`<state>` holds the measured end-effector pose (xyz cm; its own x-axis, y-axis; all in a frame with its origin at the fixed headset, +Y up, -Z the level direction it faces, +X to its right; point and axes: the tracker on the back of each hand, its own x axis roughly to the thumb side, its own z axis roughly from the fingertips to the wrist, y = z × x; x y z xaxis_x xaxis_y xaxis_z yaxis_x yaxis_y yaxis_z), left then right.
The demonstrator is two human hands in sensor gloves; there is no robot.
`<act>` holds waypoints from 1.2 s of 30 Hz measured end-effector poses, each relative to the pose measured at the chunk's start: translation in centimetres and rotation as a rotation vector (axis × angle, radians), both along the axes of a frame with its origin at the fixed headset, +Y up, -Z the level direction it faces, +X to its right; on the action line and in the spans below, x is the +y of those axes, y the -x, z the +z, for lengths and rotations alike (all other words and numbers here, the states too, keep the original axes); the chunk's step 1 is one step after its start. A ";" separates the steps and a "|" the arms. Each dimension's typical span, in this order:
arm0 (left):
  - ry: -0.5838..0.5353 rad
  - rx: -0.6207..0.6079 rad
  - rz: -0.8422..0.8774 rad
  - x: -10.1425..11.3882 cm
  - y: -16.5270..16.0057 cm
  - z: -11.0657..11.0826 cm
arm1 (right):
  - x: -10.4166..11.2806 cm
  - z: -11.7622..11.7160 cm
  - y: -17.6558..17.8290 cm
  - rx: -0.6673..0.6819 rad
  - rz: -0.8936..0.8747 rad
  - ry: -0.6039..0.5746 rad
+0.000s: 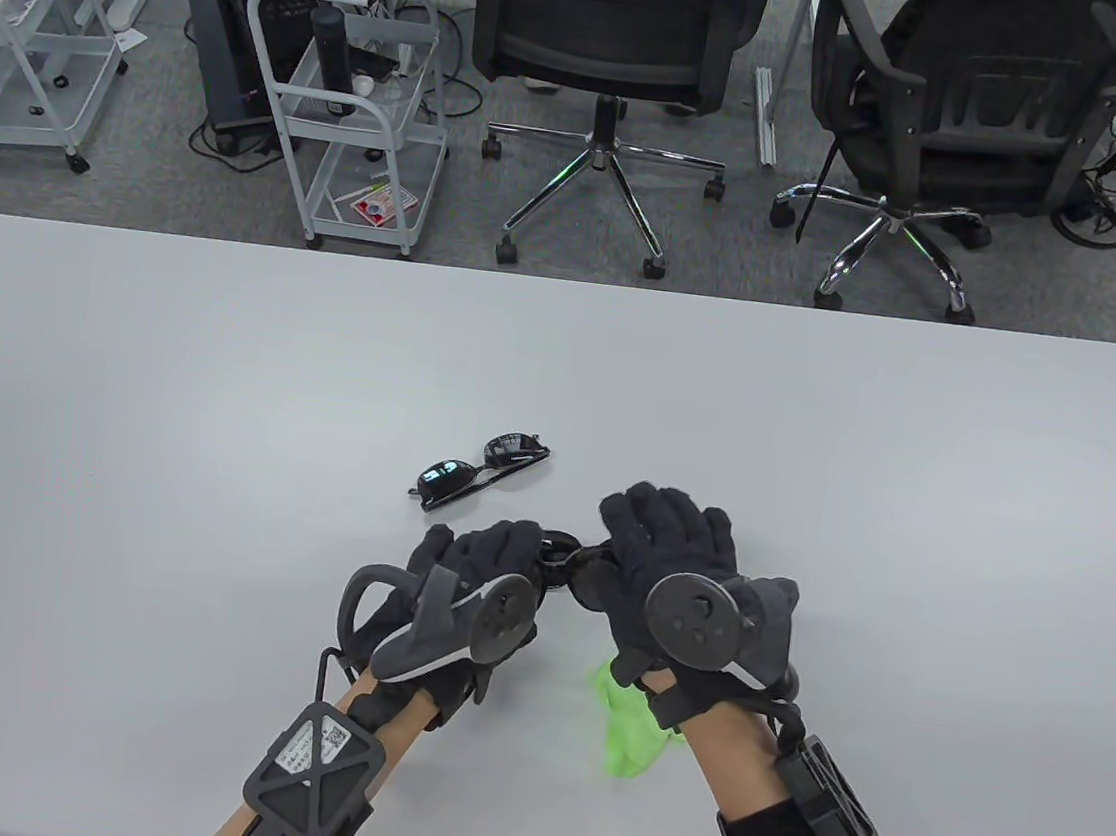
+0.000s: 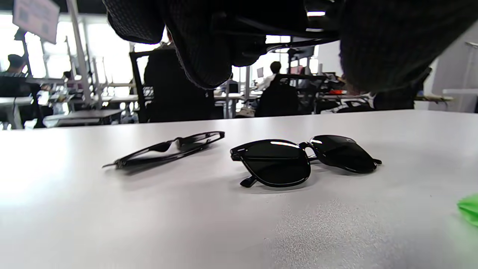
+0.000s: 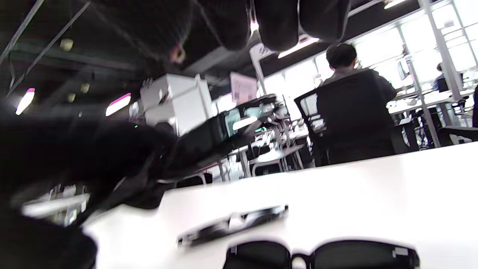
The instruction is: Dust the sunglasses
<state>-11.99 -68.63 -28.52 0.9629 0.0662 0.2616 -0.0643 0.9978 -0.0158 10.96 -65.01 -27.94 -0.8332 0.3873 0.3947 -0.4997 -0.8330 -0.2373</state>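
Grey and matte, the surface (image 1: 220,380) was seen from the table view carrying a folded pair of sunglasses (image 1: 479,474), lenses up, beyond the hands. Nearer the person, a second pair of sunglasses (image 1: 569,568) lay between the left hand (image 1: 474,580) and the right hand (image 1: 676,572), mostly hidden beneath them. A bright green cloth (image 1: 628,733) was visible under the right palm and wrist; whether it was gripped could not be told. In the left wrist view, the near sunglasses (image 2: 302,160) were shown resting folded on the surface (image 2: 186,224), dark lenses facing up, with the other pair (image 2: 166,149) just beside them to the left and a corner of the green cloth (image 2: 468,209) at the right edge. The left fingers (image 2: 201,56) hung above the glasses, apart from them and loosely curled, gripping nothing. In the blurred right wrist view, the near sunglasses (image 3: 325,256) were seen at the bottom edge, the far pair (image 3: 233,224) behind them. The right fingers (image 3: 283,22) hung at the top edge, and their grip could not be judged.
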 end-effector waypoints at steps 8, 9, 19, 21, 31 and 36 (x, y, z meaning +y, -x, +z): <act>0.498 0.016 0.811 -2.1 3.0 -1.1 | -3.3 -1.4 -1.7 0.056 -0.561 0.357; 0.544 -0.008 0.872 -2.2 2.8 -1.1 | -3.9 -1.6 -1.4 0.094 -0.623 0.419; 0.630 -0.166 0.835 -2.0 0.0 0.0 | -4.7 -1.8 -0.1 0.189 -0.703 0.507; 0.627 -0.164 0.823 -2.1 0.0 0.0 | -4.6 -1.8 -0.4 0.174 -0.712 0.509; 0.495 -0.113 0.614 -1.5 1.5 -0.4 | -2.4 -1.8 -2.5 0.021 -0.294 0.246; 0.346 -0.103 0.289 -1.0 1.4 -0.3 | -2.3 -1.9 -3.8 -0.041 -0.326 0.200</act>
